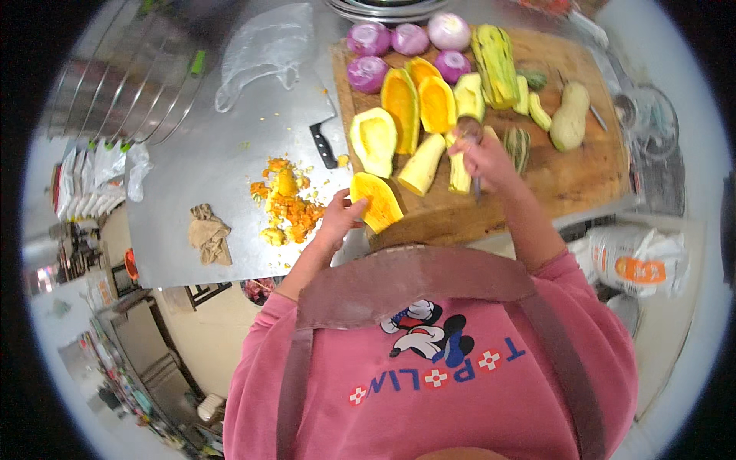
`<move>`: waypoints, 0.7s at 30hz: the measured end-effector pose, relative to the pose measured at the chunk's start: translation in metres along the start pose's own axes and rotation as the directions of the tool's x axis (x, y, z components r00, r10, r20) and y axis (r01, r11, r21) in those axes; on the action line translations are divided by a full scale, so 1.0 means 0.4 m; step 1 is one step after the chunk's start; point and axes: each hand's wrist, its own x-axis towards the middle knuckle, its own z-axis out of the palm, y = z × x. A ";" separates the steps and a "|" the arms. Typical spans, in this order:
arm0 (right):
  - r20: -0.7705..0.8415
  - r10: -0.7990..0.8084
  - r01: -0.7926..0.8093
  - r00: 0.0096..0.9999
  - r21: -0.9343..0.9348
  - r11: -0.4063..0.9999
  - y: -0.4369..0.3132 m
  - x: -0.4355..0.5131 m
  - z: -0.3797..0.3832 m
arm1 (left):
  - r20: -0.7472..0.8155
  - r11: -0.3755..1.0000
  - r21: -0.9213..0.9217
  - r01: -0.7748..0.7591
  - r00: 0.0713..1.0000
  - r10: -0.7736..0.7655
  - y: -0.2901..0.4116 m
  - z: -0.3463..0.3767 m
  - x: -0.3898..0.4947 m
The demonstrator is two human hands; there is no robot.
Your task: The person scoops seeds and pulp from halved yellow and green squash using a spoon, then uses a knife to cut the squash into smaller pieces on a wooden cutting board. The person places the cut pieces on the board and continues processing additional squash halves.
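Note:
My left hand (340,217) holds a hollowed piece of yellow squash (375,201) at the near left edge of the wooden cutting board (581,184). Over the board, my right hand (486,161) is closed around a blurred utensil (470,127) with a rounded brownish end; its exact kind I cannot tell. Hollowed squash halves (399,106) and peeled squash pieces (424,165) lie between and beyond my hands. Scooped orange pulp and seeds (293,210) are heaped on the metal table left of my left hand. A whole pale squash (569,118) lies at the right.
A black-handled knife (324,145) lies on the metal table (172,230) left of the board. Nearby are a tan cloth (210,234) and a clear plastic bag (267,46). Several purple onions (368,39) and a green-striped squash (495,66) sit at the board's far side.

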 end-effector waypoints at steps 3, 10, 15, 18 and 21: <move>0.131 0.009 -0.001 0.991 -0.062 0.998 0.023 0.003 0.093 | 0.024 0.999 -0.022 0.039 0.999 -0.038 -0.007 0.003 0.032; 0.246 0.167 -0.077 0.955 -0.338 0.938 0.061 -0.024 0.254 | -0.153 0.993 -0.098 -0.063 0.987 0.047 -0.047 0.002 0.005; 0.370 0.232 -0.178 0.900 -0.176 0.968 0.099 -0.025 0.363 | -0.084 0.888 -0.444 -0.118 0.992 0.090 -0.131 -0.139 -0.103; 0.434 0.235 -0.159 0.870 -0.204 0.966 0.129 -0.033 0.498 | -0.160 0.826 -0.545 -0.145 0.985 0.068 -0.221 -0.254 -0.239; 0.546 0.291 -0.130 0.786 -0.315 0.940 0.182 -0.065 0.686 | -0.357 0.750 -0.613 -0.250 0.934 0.021 -0.346 -0.347 -0.397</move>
